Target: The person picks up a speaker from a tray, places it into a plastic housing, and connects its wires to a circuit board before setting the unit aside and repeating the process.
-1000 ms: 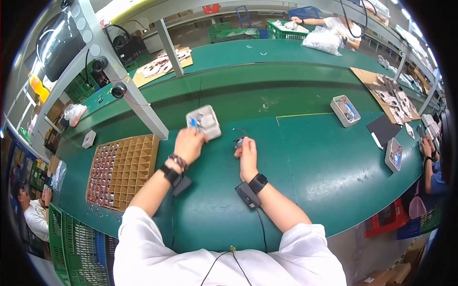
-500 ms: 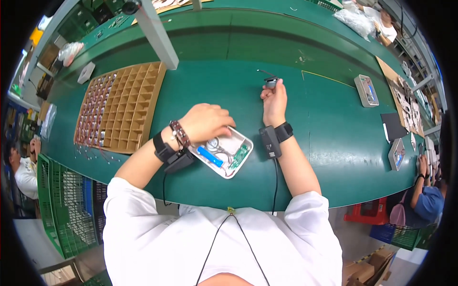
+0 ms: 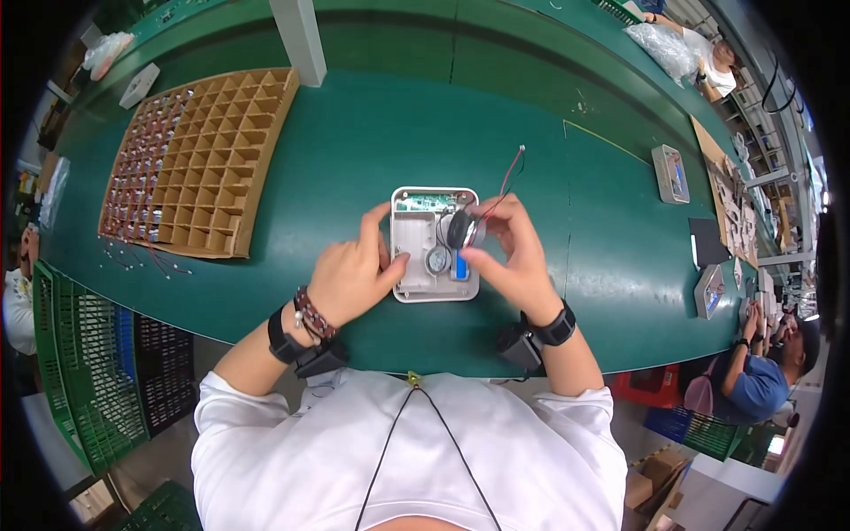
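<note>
A white plastic case (image 3: 413,297) lies open side up on the green table in front of me. Inside are a green circuit board (image 3: 416,203) along the far end, a blue cylindrical battery (image 3: 459,267) at the right and a round metallic part (image 3: 436,260) in the middle. My left hand (image 3: 354,270) grips the case's left wall, thumb over the rim. Over its right side, my right hand (image 3: 512,257) pinches a round black-and-silver part (image 3: 462,230) by its edge. Red and black wires (image 3: 506,181) rise from that part to a small white connector.
A divided cardboard box (image 3: 208,168) at the left holds several wired parts in its left cells. More cases, one of them white (image 3: 670,174), stand at the right, near a cardboard sheet (image 3: 722,177). A grey post (image 3: 299,40) rises behind. Co-workers sit at the right.
The case has been turned upright and drawn into line with me. My right hand has brought the round part from farther back to over the case; my left has moved to the case's left wall.
</note>
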A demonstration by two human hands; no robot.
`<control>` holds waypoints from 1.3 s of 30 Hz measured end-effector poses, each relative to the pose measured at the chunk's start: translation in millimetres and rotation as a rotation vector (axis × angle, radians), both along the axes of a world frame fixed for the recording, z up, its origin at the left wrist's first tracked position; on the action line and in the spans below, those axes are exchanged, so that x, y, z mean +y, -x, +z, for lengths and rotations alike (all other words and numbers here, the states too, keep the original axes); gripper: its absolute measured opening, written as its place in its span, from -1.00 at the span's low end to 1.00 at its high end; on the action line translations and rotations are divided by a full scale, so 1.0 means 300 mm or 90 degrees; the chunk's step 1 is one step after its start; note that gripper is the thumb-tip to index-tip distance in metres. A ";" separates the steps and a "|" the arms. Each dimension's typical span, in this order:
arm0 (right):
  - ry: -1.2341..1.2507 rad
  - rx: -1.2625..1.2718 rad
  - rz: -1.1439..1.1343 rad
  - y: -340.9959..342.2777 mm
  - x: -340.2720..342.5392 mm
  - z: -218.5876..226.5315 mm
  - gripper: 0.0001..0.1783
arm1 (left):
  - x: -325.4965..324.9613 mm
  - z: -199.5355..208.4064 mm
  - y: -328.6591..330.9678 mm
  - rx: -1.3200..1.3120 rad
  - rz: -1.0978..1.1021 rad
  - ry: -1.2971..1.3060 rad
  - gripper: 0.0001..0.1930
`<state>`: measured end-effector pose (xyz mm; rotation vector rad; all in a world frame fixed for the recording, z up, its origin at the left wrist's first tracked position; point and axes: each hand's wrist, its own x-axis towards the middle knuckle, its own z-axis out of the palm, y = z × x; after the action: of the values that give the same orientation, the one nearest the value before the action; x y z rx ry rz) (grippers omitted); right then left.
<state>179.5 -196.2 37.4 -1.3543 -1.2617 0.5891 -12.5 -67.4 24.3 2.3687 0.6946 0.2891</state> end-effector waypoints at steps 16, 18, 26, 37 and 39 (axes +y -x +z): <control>0.159 0.055 0.105 0.148 -0.052 0.039 -0.54 | -0.026 0.051 0.059 -0.274 -0.165 0.028 -0.38; 0.138 0.070 0.128 0.147 -0.050 0.027 -0.48 | -0.028 0.047 0.060 -0.276 -0.157 0.043 -0.41; -0.027 -0.258 0.111 0.124 -0.031 0.040 -0.46 | -0.022 0.027 0.063 -0.290 -0.137 0.099 -0.45; 0.037 -0.529 0.085 0.102 -0.016 -0.001 -0.56 | -0.008 -0.009 0.100 -0.152 -0.210 -0.004 -0.11; 0.047 -0.522 0.099 0.100 -0.016 -0.007 -0.57 | -0.014 -0.019 0.100 -0.153 -0.207 -0.014 -0.12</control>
<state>149.5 -201.0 35.3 -1.6364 -2.0258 0.1663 -42.4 -71.5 18.7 2.3690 0.1903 0.4299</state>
